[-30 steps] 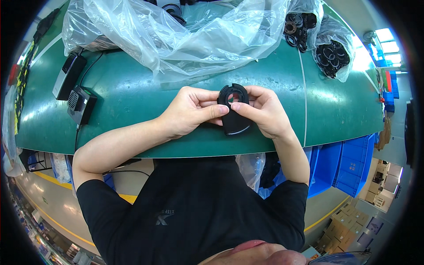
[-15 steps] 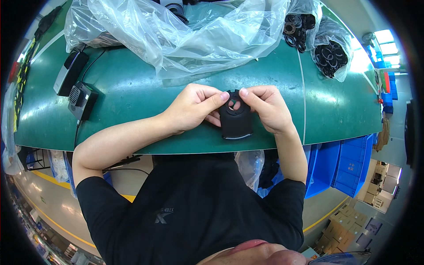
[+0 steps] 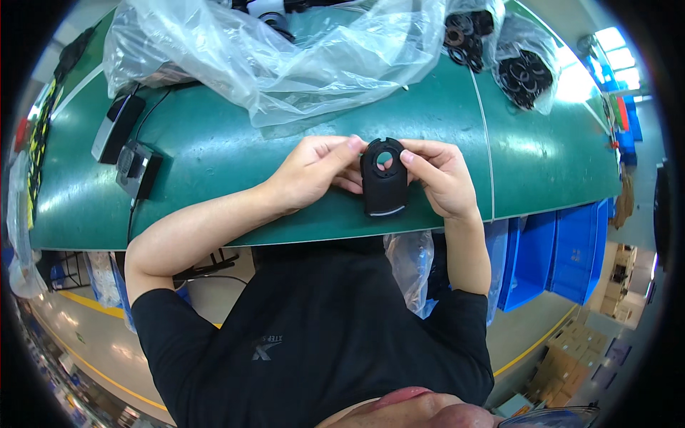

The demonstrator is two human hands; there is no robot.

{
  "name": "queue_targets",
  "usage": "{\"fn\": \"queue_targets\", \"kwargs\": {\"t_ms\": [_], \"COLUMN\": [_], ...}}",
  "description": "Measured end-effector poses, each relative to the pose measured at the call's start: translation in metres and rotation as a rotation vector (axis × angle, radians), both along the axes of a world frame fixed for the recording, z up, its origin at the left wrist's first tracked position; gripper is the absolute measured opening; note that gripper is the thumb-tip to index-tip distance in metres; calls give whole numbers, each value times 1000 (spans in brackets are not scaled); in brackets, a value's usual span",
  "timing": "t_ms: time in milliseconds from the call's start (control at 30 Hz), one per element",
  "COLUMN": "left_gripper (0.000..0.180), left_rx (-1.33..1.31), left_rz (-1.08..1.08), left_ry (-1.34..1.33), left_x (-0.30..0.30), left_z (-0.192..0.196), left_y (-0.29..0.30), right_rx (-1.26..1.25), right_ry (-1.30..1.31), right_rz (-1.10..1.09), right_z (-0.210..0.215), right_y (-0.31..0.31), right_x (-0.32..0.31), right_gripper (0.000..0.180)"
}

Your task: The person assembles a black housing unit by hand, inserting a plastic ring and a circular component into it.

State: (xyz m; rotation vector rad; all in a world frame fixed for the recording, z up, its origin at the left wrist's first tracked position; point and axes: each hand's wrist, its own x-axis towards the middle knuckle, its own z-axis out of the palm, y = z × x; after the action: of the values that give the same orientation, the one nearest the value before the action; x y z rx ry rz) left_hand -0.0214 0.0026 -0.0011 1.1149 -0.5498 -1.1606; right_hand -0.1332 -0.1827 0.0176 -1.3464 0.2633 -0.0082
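Note:
A black plastic housing, rounded at the bottom with a round ringed hole near its notched top, is held upright just above the green table's near edge. My right hand grips its right side, thumb on the front by the hole and fingers behind. On the other side, my left hand has its fingers closed against the housing's left edge. The left thumb points up beside the top corner, and part of those fingers is hidden behind the housing.
A large clear plastic bag spreads across the far side of the green table. Far right, bags hold black rings. Two small black-and-grey devices with cables stand at left. Blue bins sit below the table's right edge.
The left thumb has come off the ring at the housing's hole and shifted up and left. My right thumb slid lower along the right side. The housing now sits slightly higher.

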Motion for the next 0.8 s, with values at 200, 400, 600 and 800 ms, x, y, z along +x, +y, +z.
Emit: {"fn": "queue_targets", "kwargs": {"t_ms": [200, 400, 600, 800], "left_gripper": [46, 39, 40, 38], "left_rx": [23, 81, 67, 67], "left_rz": [81, 126, 111, 154], "left_ry": [-12, -108, -153, -168], "left_x": [7, 4, 4, 2], "left_z": [0, -1, -4, -6], "left_y": [-1, -3, -1, 3], "right_rx": [90, 116, 56, 242], "right_ry": [-200, 195, 614, 503], "right_rz": [0, -517, -1234, -1620], "right_z": [-19, -132, -325, -381], "right_y": [-9, -55, -95, -94], "right_x": [-86, -208, -361, -398], "right_gripper": [21, 22, 23, 44]}}
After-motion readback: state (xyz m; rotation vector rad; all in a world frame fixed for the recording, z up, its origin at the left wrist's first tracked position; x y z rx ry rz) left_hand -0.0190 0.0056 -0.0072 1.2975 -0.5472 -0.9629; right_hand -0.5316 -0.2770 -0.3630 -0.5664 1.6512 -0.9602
